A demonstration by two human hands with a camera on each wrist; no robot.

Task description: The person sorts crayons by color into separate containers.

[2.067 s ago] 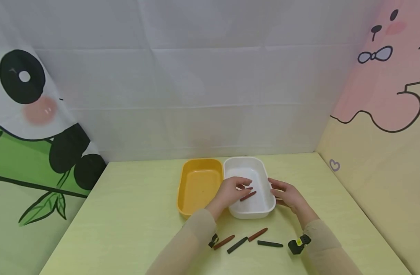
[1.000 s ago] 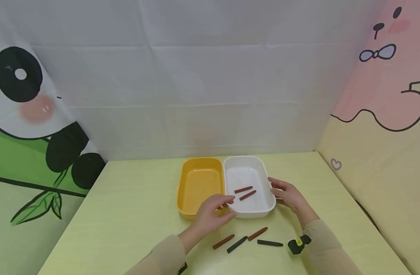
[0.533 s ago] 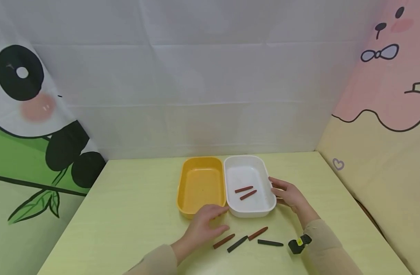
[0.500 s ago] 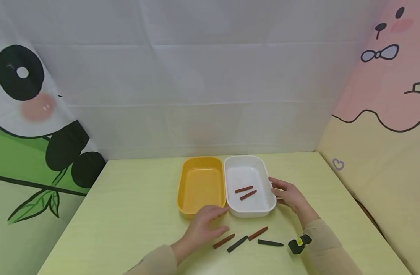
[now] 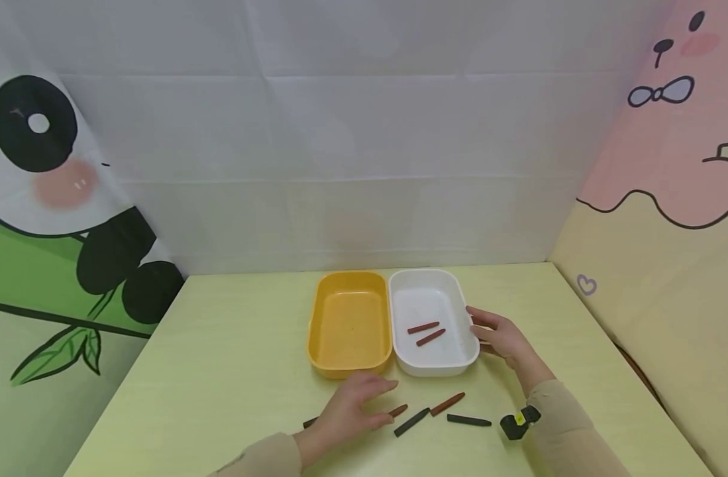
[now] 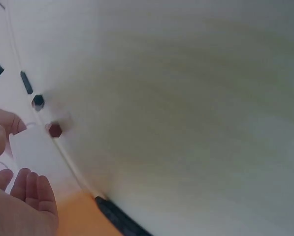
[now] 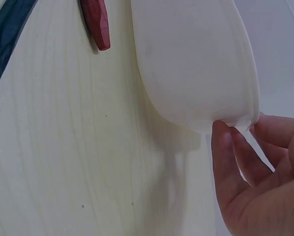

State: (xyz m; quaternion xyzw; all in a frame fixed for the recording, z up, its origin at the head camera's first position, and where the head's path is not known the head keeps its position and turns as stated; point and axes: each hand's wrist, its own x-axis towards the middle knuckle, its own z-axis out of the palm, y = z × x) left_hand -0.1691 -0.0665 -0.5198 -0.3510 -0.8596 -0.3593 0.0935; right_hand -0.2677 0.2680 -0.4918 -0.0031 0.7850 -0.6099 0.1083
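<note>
My left hand (image 5: 352, 407) is over the table in front of the orange tray (image 5: 322, 361), thumb and fingers apart, holding nothing. It partly covers a red-brown crayon (image 5: 399, 410). A dark crayon (image 5: 309, 422) shows left of its wrist, large in the foreground of the left wrist view. My right hand (image 5: 505, 340) holds the right side of the white tray (image 5: 435, 364), fingertips at wall and rim in the right wrist view. Inside the white tray lie two red-brown crayons, an upper one (image 5: 423, 327) and a lower one (image 5: 430, 338).
Right of the left hand lie a slanted dark crayon (image 5: 411, 422), a red-brown crayon (image 5: 448, 403) and a level dark crayon (image 5: 469, 421). Both trays stand side by side before a white cloth backdrop (image 5: 364, 165). Painted side panels flank the table.
My left hand has left the white tray and come down and leftward to the loose crayons. The two crayons lie uncovered in the tray. My right hand has stayed at its side.
</note>
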